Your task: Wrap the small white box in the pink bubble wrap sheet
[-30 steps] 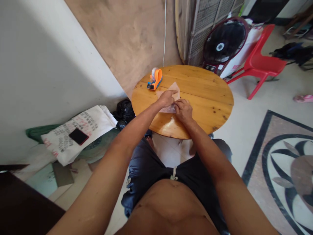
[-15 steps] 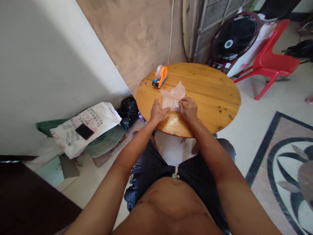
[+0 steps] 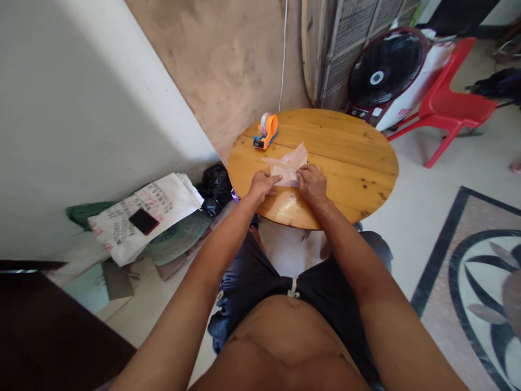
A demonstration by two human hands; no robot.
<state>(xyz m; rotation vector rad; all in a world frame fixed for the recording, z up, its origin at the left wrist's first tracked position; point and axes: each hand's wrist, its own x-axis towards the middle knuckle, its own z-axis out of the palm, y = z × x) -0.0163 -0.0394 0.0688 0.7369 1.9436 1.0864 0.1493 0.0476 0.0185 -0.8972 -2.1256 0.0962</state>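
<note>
A thin, pale, see-through sheet [image 3: 290, 175] lies crumpled on the round wooden table [image 3: 354, 146], its far corner sticking up. My left hand [image 3: 262, 184] is at the sheet's left edge, a digit stretched over that edge and the other fingers curled in below. On the right side, the fingers of my right hand [image 3: 312, 182] are bent together and pinch the sheet near its right edge. Just beyond the sheet stands an orange and blue tape dispenser [image 3: 268, 131] with a roll of tape in it; neither hand touches it.
A fan [image 3: 378, 76] and a red chair [image 3: 459, 106] stand past the table's right side. To the left, a phone [image 3: 144, 221] rests on a white printed sack [image 3: 122, 236], beside black plastic bags [image 3: 215, 184]. A wall [image 3: 101, 108] rises on the left.
My left hand has turned and its spread fingers have drawn in at the sheet's left edge. The sheet's far left flap has sunk lower. My right hand keeps its pinch.
</note>
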